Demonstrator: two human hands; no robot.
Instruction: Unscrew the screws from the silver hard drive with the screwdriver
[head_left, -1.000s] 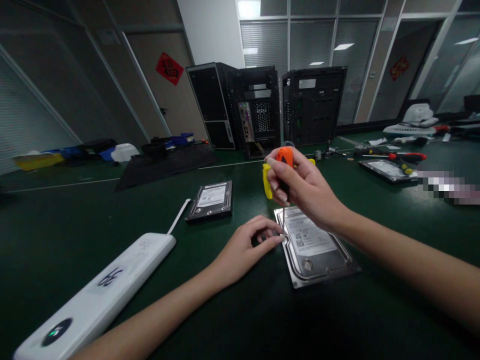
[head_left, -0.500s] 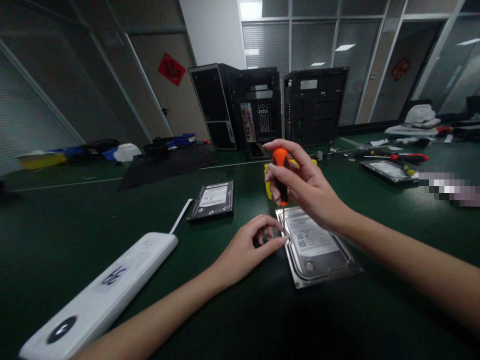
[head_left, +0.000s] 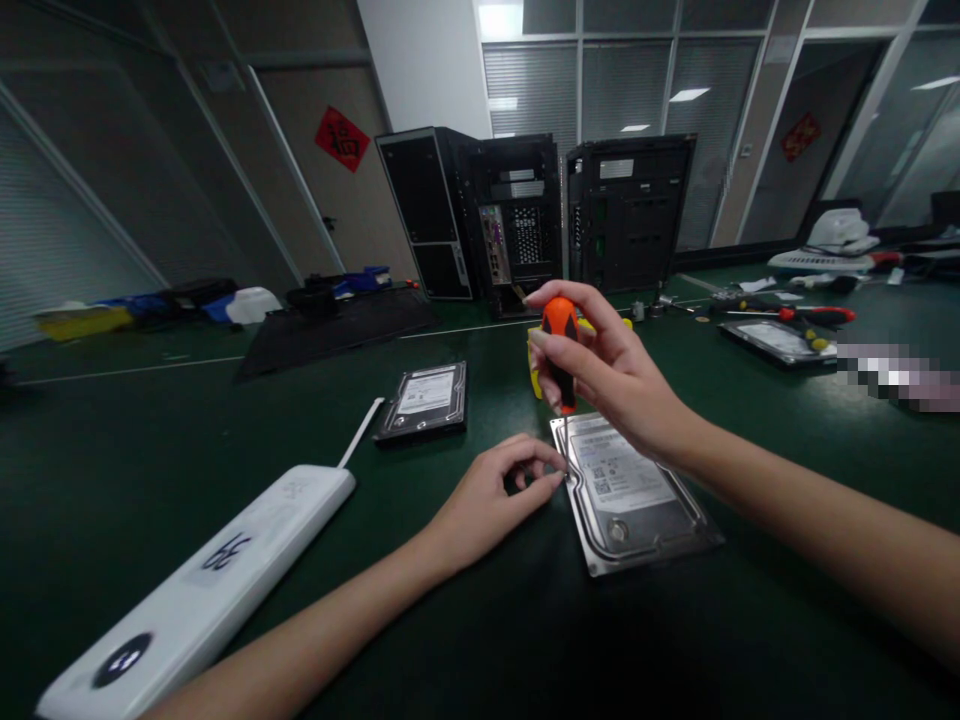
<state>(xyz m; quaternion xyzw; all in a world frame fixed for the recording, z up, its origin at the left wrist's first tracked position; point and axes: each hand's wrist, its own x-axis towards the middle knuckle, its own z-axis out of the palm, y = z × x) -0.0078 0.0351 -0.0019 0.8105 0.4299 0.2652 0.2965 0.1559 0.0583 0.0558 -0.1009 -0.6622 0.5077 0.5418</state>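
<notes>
My right hand (head_left: 611,375) is closed round the orange and black handle of a screwdriver (head_left: 561,318). The screwdriver stands nearly upright, its tip at the left edge of a silver hard drive (head_left: 637,530) with a white label. Beside that tip, my left hand (head_left: 499,490) has its thumb and forefinger brought close together. Anything between those fingers is too small or hidden to make out. Behind my right hand shows part of a yellow object (head_left: 535,375).
Left of my hands lies another hard drive (head_left: 424,400), near a long white device (head_left: 202,580) with a thin white strip. Black computer cases (head_left: 630,215) stand at the back. On the right are a third hard drive (head_left: 772,340) and a red-handled tool (head_left: 821,315).
My left thumb and fingertips have drawn slightly left, off the drive's edge. The screwdriver stays at the same spot, still in my right hand.
</notes>
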